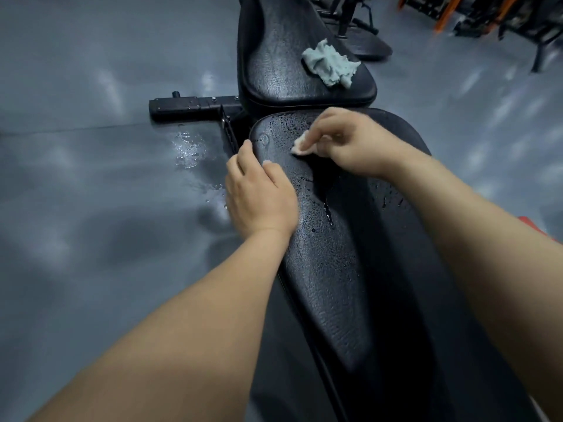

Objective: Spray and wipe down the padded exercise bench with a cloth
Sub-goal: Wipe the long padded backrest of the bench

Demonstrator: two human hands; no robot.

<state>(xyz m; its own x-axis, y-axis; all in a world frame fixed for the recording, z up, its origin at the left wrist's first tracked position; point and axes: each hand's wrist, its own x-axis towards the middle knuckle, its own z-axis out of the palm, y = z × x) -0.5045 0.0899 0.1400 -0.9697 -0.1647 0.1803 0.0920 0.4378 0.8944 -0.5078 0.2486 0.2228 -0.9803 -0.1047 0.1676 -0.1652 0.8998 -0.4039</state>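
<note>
The black padded bench runs up the middle of the view in two pads. The near long pad (pixel 332 269) is wet with droplets and small runs of liquid. My right hand (pixel 347 144) pinches a small white cloth (pixel 301 146) and presses it on the far end of this pad. My left hand (pixel 259 196) rests with straight fingers on the pad's left edge. A crumpled pale green cloth (pixel 330 63) lies loose on the far pad (pixel 280 74). No spray bottle is in view.
A black metal foot bar (pixel 189 106) of the frame sticks out left on the grey floor. Spilled droplets (pixel 189 147) glisten on the floor beside it. Other black and orange gym equipment (pixel 457 16) stands at the back right. A red edge (pixel 539 229) shows at right.
</note>
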